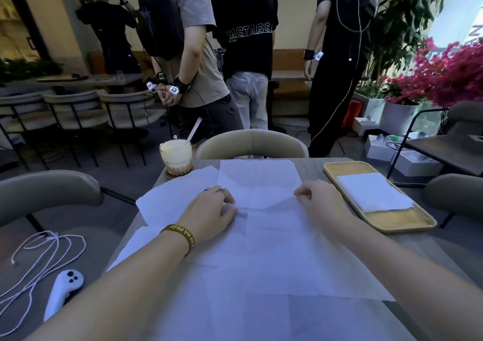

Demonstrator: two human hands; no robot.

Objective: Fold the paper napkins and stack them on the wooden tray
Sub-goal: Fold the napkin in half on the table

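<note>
Grey café tabletop [312,168] lay mostly hidden under overlapping unfolded white paper napkins [274,249], which the frame cut off below. On the top sheet rested the left hand [211,214], its fingertips tucked from sight, grip unclear. The right hand [322,202] pinched that sheet's right edge. A folded white napkin stack [373,191] sat on the oblong light wooden tray [407,223] by the table's right edge.

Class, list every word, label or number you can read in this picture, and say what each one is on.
"DA PHAT": yellow letters on the dark wristband at the left wrist; the rest curves out of sight.
"ASTAGS": on a standing person's black T-shirt; first letter unclear, small line beneath unreadable.
"Z": on a cut-off sign at top right.
Wrist trackers carry patterns, no readable text.
</note>
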